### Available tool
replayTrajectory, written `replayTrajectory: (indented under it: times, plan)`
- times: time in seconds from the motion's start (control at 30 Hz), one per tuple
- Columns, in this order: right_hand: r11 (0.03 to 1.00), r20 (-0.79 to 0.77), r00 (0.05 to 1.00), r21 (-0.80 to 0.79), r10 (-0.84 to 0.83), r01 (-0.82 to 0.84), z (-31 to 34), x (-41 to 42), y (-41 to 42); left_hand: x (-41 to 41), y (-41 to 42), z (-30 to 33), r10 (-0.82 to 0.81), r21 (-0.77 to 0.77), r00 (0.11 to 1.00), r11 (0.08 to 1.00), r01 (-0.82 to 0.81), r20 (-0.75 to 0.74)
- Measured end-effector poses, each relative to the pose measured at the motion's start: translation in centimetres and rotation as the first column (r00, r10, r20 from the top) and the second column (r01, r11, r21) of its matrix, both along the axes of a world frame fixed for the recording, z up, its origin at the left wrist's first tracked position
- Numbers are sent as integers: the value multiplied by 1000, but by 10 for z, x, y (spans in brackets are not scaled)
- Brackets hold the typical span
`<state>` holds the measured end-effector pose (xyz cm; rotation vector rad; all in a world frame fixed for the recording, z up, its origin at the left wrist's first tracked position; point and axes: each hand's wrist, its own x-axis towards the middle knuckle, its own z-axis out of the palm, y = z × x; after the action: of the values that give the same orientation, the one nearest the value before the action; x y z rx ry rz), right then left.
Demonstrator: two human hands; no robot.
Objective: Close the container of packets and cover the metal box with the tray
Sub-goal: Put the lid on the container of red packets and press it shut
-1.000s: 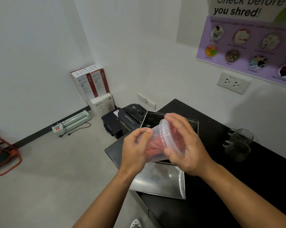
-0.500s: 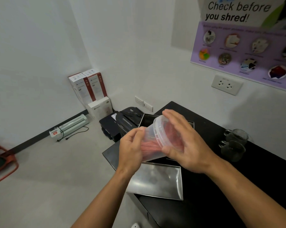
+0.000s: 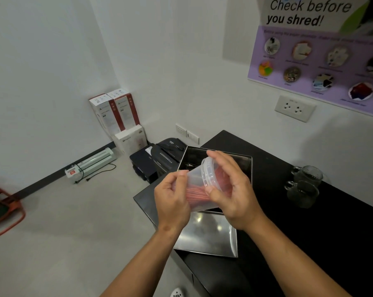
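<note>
I hold a clear plastic container of red packets tilted on its side above the black counter. My left hand grips its body from the left. My right hand presses the clear lid onto its mouth, fingers curled over the rim. Behind the hands stands the open metal box, its inside dark. The flat steel tray lies on the counter just below the hands, near the counter's left edge.
Two glass mugs stand on the black counter to the right. On the floor to the left are a black shredder, white and red boxes, a laminator and an orange stool.
The hands and container have stayed above the tray while my right hand's fingers shifted around the lid's rim. The camera has tilted slightly.
</note>
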<state>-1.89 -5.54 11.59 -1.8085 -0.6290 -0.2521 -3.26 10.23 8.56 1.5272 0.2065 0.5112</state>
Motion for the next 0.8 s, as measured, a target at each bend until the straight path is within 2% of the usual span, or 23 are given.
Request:
replayTrajectory:
  times: [0.07,0.2,0.3,0.4,0.53,0.67,0.8]
  plan:
    - [1000,-50,999,-22,-14,13,1,-1,3,1,3,-1,-11,12,1000,1000,12,-19]
    - [953,-93,991,-277,100,-122,16,14,-16,7,14,3,-79,-70,990,995,71,-118]
    - [889,31,982,-430,186,-155,28,16,-27,5,18,11,-99,-197,981,978,66,-165]
    - [859,149,953,-487,263,-161,33,15,-26,2,18,17,-173,-233,974,963,136,-149]
    - [870,189,951,-475,246,-131,33,16,-18,1,18,20,-234,-285,960,941,185,-150]
    - [936,153,972,-331,176,-118,24,18,-7,1,14,12,-150,-288,979,952,105,-139]
    - [951,57,986,-279,156,-134,17,26,0,1,9,3,-36,-268,987,963,-9,-159]
